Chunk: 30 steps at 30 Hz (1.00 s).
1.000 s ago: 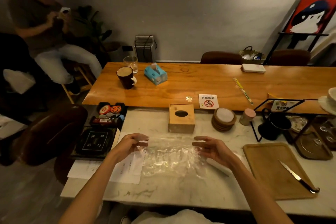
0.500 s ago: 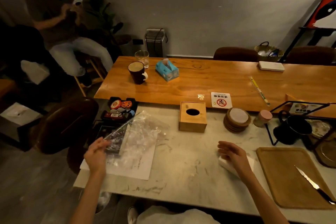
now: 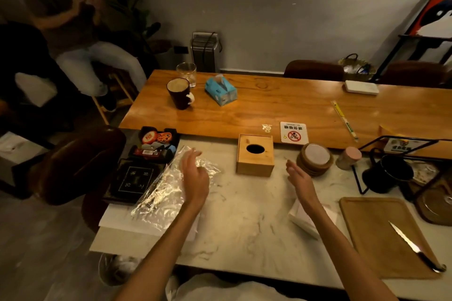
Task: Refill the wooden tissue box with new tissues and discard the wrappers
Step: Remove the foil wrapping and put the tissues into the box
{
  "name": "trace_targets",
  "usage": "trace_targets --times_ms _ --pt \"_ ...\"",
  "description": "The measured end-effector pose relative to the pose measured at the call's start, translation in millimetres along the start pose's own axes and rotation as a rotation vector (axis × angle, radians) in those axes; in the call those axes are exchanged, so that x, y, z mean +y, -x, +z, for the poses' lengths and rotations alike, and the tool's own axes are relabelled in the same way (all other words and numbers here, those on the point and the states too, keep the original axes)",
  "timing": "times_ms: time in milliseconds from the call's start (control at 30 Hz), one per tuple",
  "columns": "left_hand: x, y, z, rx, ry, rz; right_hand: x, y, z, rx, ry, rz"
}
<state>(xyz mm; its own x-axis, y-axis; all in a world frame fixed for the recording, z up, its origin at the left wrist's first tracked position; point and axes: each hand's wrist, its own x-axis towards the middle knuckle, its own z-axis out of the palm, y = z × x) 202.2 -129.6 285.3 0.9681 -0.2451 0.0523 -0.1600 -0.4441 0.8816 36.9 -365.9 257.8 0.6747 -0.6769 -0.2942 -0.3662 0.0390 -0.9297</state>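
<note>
The wooden tissue box (image 3: 255, 159), with a dark oval slot on top, stands on the marble counter (image 3: 239, 222) between my hands. A crumpled clear plastic wrapper (image 3: 161, 193) lies at the counter's left, over white papers. My left hand (image 3: 194, 177) hovers over the wrapper's right edge, fingers spread, holding nothing. My right hand (image 3: 299, 182) is raised edge-on just right of the box, fingers straight, empty. A white stack of tissues (image 3: 303, 219) lies on the counter under my right forearm.
A stack of wooden coasters (image 3: 315, 160) and a pink-lidded jar (image 3: 348, 157) sit right of the box. A cutting board (image 3: 386, 237) with a knife (image 3: 415, 249) is at right. Black trays (image 3: 144, 166) lie left. The far wooden table (image 3: 281, 105) holds a mug and blue tissue pack. A person sits far left.
The wrapper went from between both hands to the counter's left side, and my left hand has let go of it. My right hand lifted off the tissue stack toward the wooden box.
</note>
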Motion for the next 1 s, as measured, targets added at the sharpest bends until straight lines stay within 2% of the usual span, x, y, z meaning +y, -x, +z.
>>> trace_targets --times_ms 67,133,200,267,400,500,833,1000 --pt "21 -26 37 -0.289 0.144 -0.137 -18 -16 11 -0.026 -0.116 0.125" --pt "25 -44 70 -0.498 0.173 -0.239 -30 -26 20 -0.044 -0.27 0.242" --pt "19 -55 94 -0.65 0.203 -0.297 -40 -25 25 -0.108 -0.346 0.284" --pt "10 -58 109 -0.724 0.248 -0.315 -45 -20 28 -0.183 -0.333 0.262" --pt "-21 -49 114 -0.708 0.296 -0.363 -47 -3 32 -0.158 -0.183 0.201" --pt "-20 -15 89 -0.695 0.314 -0.384 -26 22 31 -0.126 -0.062 0.197" --pt "-19 104 24 -0.599 0.28 -0.331 25 136 37 -0.186 -0.1 0.115" --pt "-30 104 23 -0.609 0.255 -0.305 26 134 31 -0.208 0.075 0.018"
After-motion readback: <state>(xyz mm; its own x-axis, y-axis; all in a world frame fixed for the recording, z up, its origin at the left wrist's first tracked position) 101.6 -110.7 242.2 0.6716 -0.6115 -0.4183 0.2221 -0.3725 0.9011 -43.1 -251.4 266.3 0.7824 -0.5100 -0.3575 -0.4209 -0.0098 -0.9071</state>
